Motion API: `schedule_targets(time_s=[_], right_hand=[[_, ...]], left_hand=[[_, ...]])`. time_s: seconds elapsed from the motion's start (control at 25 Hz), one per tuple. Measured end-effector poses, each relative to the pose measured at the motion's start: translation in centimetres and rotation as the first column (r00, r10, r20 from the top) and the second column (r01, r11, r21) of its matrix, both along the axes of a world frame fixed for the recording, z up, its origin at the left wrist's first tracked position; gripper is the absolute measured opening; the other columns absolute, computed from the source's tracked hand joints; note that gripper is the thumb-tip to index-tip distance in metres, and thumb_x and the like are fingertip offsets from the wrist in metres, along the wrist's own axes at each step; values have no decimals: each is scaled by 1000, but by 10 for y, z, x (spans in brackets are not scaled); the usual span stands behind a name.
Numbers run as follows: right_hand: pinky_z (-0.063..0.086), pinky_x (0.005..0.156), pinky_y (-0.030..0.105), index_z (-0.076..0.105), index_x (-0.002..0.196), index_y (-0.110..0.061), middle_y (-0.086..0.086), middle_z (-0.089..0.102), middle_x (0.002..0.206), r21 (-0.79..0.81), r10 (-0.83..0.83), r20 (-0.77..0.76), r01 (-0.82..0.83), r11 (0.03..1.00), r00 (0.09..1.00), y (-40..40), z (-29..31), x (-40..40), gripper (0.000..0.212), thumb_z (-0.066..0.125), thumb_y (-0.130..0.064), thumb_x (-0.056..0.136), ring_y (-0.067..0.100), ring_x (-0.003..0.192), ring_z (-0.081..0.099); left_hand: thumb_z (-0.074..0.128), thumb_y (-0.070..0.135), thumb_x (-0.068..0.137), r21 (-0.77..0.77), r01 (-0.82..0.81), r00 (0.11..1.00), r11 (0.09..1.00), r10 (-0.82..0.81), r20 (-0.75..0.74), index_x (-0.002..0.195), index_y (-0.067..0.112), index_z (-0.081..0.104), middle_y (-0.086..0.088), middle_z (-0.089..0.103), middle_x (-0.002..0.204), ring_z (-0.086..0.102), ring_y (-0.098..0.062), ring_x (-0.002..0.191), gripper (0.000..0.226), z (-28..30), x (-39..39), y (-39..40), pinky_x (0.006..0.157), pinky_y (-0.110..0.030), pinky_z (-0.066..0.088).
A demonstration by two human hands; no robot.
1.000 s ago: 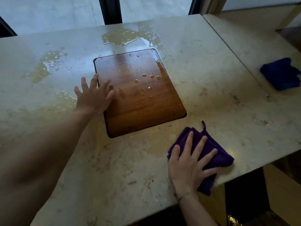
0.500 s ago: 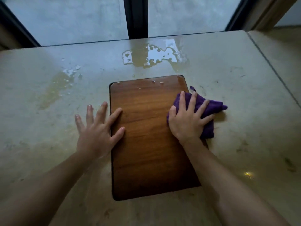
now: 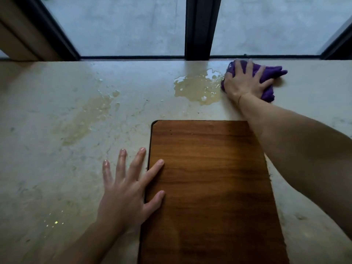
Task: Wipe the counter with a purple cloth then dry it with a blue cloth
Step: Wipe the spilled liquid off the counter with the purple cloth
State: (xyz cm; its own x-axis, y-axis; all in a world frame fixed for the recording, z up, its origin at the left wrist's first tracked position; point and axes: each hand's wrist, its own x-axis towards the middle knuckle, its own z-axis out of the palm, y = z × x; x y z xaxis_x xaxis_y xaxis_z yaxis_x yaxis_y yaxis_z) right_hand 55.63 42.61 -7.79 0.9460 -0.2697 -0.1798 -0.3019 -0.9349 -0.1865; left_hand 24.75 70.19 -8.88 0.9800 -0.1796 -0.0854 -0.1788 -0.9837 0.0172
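Note:
The purple cloth [image 3: 270, 75] lies bunched at the far edge of the pale marble counter [image 3: 57, 168], near the window. My right hand [image 3: 245, 80] presses down on it with fingers spread, just right of a puddle [image 3: 196, 86]. My left hand [image 3: 125, 189] rests flat on the counter with its thumb and forefinger over the left edge of the wooden inset panel [image 3: 209, 187]. A second wet patch [image 3: 89, 115] spreads over the counter at the left. The blue cloth is out of view.
A window with a dark vertical frame bar [image 3: 202, 27] runs right behind the counter's far edge. A beige post [image 3: 21, 35] stands at the far left. Small wet glints [image 3: 53, 223] show near my left forearm.
My right hand has carried the purple cloth off the wooden panel to the counter's far edge beside the puddle. The panel's drops are gone. My left hand stays at the panel's left edge.

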Motion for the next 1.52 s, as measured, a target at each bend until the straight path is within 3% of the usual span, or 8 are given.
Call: schedule_targets(time_s=[0.16, 0.28, 0.56, 0.84, 0.96, 1.12, 1.28, 1.52], right_hand=[[0, 112, 71, 12, 154, -45, -9, 11, 166, 5, 363, -6, -363, 932, 932, -13, 7, 41, 58, 20, -47, 96, 28, 153, 1], [2, 113, 69, 11, 153, -48, -13, 10, 166, -11, 483, -15, -483, 876, 876, -16, 7, 38, 58, 20, -44, 96, 24, 153, 2], [-2, 116, 64, 7, 152, -52, -14, 1, 166, -43, 571, -14, -571, 820, 821, -14, 4, -60, 59, 19, -49, 94, 21, 153, -4], [-3, 116, 66, -1, 151, -54, -16, -3, 165, -77, 539, -41, -541, 838, 841, -13, 1, -264, 57, 17, -53, 96, 20, 153, -7], [9, 115, 68, 9, 153, -49, -12, 9, 166, -123, 482, 2, -478, 870, 876, -16, 1, -368, 61, 13, -54, 92, 26, 153, 5], [0, 116, 67, -7, 152, -52, -17, -11, 164, -45, 296, -99, -301, 953, 950, -11, 6, -493, 69, 5, -59, 84, 21, 152, -14], [4, 115, 63, -9, 152, -49, -15, -10, 164, -41, 14, -58, -17, 999, 998, 19, 2, -598, 67, 11, -56, 89, 20, 152, -8], [13, 113, 69, 1, 156, -39, -4, 1, 166, -9, -427, -51, 427, 904, 903, 113, 1, -651, 65, 12, -50, 93, 30, 152, 1]], left_hand=[[32, 74, 87, -5, -4, 1000, 1000, 4, 26, 151, 44, 31, -6, 23, 163, 14, -45, 148, 71, -2, -2, -1, 108, -77, 14], [25, 76, 88, 5, -15, 1000, 1000, 15, 18, 152, 46, 26, -5, 18, 165, 11, -44, 149, 71, -3, -1, 0, 109, -77, 12], [14, 81, 87, 18, -46, 999, 999, 47, -19, 152, 53, 11, -1, 8, 166, 0, -40, 151, 71, -3, -1, 1, 113, -73, 4], [10, 84, 80, -7, -78, 997, 997, 78, -29, 149, 57, 6, 3, 5, 166, 1, -39, 151, 74, -2, -4, -1, 113, -71, 3], [14, 81, 82, 9, -114, 993, 993, 114, -18, 150, 52, 14, 0, 14, 164, 12, -39, 148, 73, 1, -12, -5, 111, -70, 13], [21, 71, 85, -34, -115, 993, 993, 114, -12, 143, 44, 29, -3, 29, 153, 29, -33, 138, 64, 9, -49, 6, 104, -66, 29], [35, 63, 91, -105, -97, 993, 990, 90, -73, 131, 41, 40, -2, 37, 144, 34, -29, 136, 46, 19, -70, 34, 101, -63, 32], [35, 61, 94, -80, -50, 998, 996, 47, -33, 142, 40, 32, -2, 29, 154, 27, -29, 142, 53, 19, -62, 62, 106, -65, 27]])
